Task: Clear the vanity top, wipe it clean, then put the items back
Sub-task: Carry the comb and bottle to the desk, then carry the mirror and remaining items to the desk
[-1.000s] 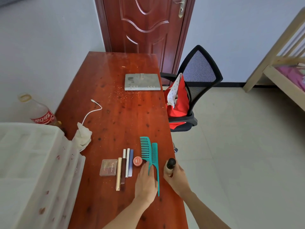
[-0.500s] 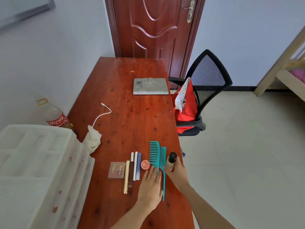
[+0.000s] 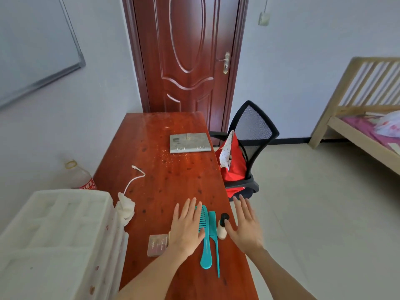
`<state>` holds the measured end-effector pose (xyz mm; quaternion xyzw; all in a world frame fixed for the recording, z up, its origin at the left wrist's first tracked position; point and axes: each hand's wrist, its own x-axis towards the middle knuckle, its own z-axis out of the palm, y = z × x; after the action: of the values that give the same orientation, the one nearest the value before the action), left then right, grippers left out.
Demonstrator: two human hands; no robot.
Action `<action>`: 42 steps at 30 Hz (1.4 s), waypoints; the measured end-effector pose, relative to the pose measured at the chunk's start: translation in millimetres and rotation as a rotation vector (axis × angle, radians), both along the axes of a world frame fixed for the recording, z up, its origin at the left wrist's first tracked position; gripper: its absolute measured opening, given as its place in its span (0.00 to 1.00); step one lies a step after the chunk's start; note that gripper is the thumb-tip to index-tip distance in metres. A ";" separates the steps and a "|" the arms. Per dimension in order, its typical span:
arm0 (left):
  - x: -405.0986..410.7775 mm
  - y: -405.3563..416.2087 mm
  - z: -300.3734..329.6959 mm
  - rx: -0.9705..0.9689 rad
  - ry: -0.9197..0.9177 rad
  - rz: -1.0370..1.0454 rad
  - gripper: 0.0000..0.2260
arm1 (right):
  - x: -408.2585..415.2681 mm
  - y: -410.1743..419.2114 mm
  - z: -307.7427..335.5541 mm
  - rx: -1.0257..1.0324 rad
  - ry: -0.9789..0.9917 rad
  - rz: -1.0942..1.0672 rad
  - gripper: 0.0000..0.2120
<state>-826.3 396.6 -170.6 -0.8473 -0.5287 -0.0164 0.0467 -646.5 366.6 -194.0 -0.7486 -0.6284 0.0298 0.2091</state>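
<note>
Here, two combs [image 3: 208,232] and one bottle [image 3: 222,226] lie lower centre; left hand [image 3: 187,226] and right hand [image 3: 244,226], now spread flat, have released the bottle.

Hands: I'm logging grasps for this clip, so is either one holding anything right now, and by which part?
Nothing is held. The left hand is spread flat over the wide-tooth comb; the right hand is open beside the small bottle.

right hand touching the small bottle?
Cannot tell. In the head view the right hand is open beside the small bottle; its thumb overlaps the bottle's edge, so no gap or contact shows plainly.
</note>
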 end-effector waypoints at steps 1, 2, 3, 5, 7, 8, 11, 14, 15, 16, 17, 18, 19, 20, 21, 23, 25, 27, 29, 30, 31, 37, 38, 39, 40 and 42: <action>-1.7 3.4 10.9 0.025 0.006 -0.007 0.33 | -1.7 2.7 9.4 0.026 -0.052 0.007 0.34; -3.1 5.7 22.3 0.054 0.000 -0.013 0.33 | -3.0 5.8 19.4 0.037 -0.102 0.016 0.33; -4.6 8.2 32.7 0.077 -0.005 -0.015 0.33 | -4.3 9.8 29.9 0.040 -0.154 0.036 0.33; -9.2 14.3 52.4 0.182 -0.060 -0.024 0.33 | -8.4 19.2 55.5 0.097 -0.244 0.085 0.33; -16.7 17.6 78.5 0.231 -0.101 -0.026 0.35 | -13.7 28.4 85.0 0.172 -0.282 0.133 0.33; -21.1 19.2 89.3 0.252 -0.118 -0.025 0.35 | -16.9 32.9 99.5 0.201 -0.290 0.152 0.32; -33.1 17.6 122.8 0.385 -0.131 0.016 0.35 | -27.4 40.7 142.2 0.284 -0.312 0.212 0.31; -40.2 3.0 158.3 0.484 -0.137 0.095 0.32 | -36.7 43.0 180.7 0.397 -0.339 0.259 0.31; -42.7 -4.2 169.0 0.490 -0.135 0.137 0.32 | -40.2 42.0 191.3 0.429 -0.337 0.277 0.31; -45.6 -12.2 178.0 0.504 -0.140 0.176 0.32 | -44.1 40.9 199.4 0.457 -0.323 0.304 0.30; -49.2 -20.9 184.7 0.531 -0.154 0.215 0.34 | -48.9 39.0 205.7 0.483 -0.298 0.337 0.29; -53.1 -30.6 190.4 0.552 -0.162 0.260 0.35 | -54.1 35.8 211.0 0.505 -0.273 0.371 0.28; -57.0 -42.4 195.7 0.562 -0.161 0.312 0.37 | -60.0 31.1 215.3 0.517 -0.260 0.406 0.28; -60.9 -56.4 200.3 0.568 -0.161 0.368 0.37 | -66.2 24.2 219.3 0.524 -0.260 0.449 0.29; -64.9 -72.4 203.8 0.581 -0.163 0.420 0.35 | -72.3 16.5 222.9 0.532 -0.267 0.494 0.30; -73.5 -110.0 210.4 0.570 -0.156 0.499 0.32 | -86.9 -1.8 227.6 0.558 -0.269 0.570 0.31; -85.5 -150.9 215.6 0.538 -0.112 0.562 0.32 | -105.7 -27.4 230.9 0.573 -0.239 0.647 0.31; -99.1 -191.4 218.1 0.547 -0.056 0.628 0.31 | -125.6 -52.3 232.7 0.568 -0.221 0.739 0.31; -115.9 -236.5 221.8 0.569 -0.005 0.721 0.31 | -151.2 -81.2 238.0 0.590 -0.191 0.836 0.31; -124.8 -260.7 225.2 0.578 0.016 0.770 0.31 | -166.1 -97.6 242.2 0.609 -0.166 0.879 0.31; -133.8 -285.3 229.2 0.586 0.037 0.820 0.31 | -181.9 -115.2 246.4 0.624 -0.141 0.922 0.31; -178.6 -446.0 258.3 0.661 0.140 1.109 0.31 | -274.1 -249.1 280.4 0.668 -0.012 1.196 0.30; -183.1 -473.9 262.3 0.675 0.165 1.152 0.30 | -286.5 -273.5 284.6 0.678 0.006 1.239 0.30; -186.8 -502.5 265.9 0.683 0.190 1.195 0.30 | -297.9 -299.1 288.3 0.691 0.021 1.280 0.30; -189.6 -531.7 268.9 0.687 0.211 1.240 0.30 | -308.4 -325.2 291.5 0.701 0.033 1.320 0.30; -192.5 -589.8 273.1 0.691 0.255 1.323 0.30 | -327.2 -378.0 296.5 0.715 0.062 1.394 0.30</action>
<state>-1018.7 -193.2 102.5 -0.2860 -0.8822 -0.0514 0.3705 -973.7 -11.4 102.4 -0.0676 -0.9187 -0.0290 0.3879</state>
